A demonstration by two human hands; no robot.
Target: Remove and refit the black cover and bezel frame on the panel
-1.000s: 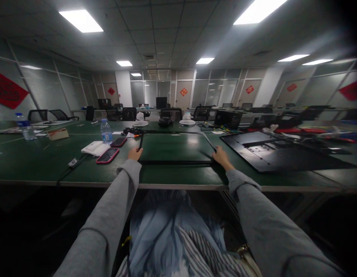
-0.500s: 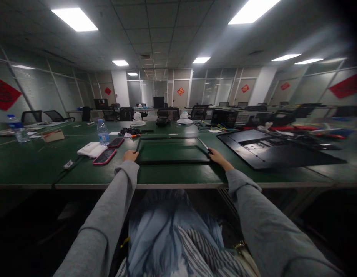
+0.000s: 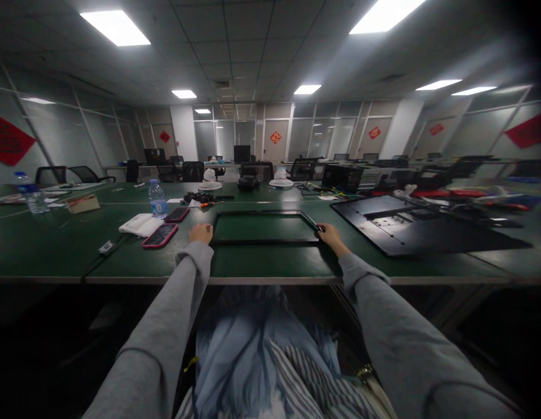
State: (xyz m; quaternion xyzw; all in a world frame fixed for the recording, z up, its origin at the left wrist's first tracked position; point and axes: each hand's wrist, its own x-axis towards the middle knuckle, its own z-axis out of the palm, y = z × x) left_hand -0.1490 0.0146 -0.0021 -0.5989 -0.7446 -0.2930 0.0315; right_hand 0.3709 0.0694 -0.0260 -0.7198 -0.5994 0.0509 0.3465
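A thin black rectangular frame (image 3: 265,242), like a screen bezel, lies flat or nearly flat over the green tabletop (image 3: 270,265) in front of me. Green surface shows through its open middle. My left hand (image 3: 201,233) is closed at the frame's left side, fingers curled around the edge. On the opposite side, my right hand (image 3: 330,235) pinches the right edge between thumb and fingers. Both hands sit just above the table, palms inward. Whether the frame's whole underside touches the table, I cannot tell.
Left of the frame are a red-edged phone (image 3: 160,235), another phone (image 3: 176,215), a white notebook (image 3: 141,224) and a water bottle (image 3: 157,199). A large black panel (image 3: 410,230) lies to the right. White fan-like objects (image 3: 281,179) stand farther back.
The frame has tilted flatter toward the tabletop, its far edge dropping slightly. Both hands keep their places at its sides; the left fingers have curled in more.
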